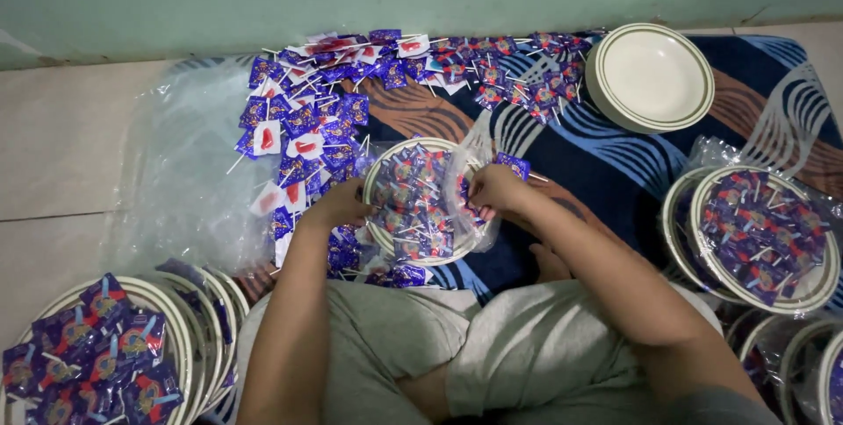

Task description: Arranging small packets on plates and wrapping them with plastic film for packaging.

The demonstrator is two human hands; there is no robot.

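A white plate [376, 181] heaped with purple-wrapped lollipops sits on a patterned mat in front of my crossed legs, inside a clear plastic bag [465, 157]. My left hand [338, 204] grips the plate's left rim through the plastic. My right hand [493, 188] pinches the bag at the plate's right edge. A loose purple lollipop [513, 164] lies just beyond my right hand.
A heap of loose purple lollipops [369, 74] spreads across the mat's far side. A stack of empty white plates [650, 75] stands at the far right. Bagged filled plates sit at the right [762, 236] and the near left [88, 350]. A clear plastic sheet [176, 170] covers the floor at left.
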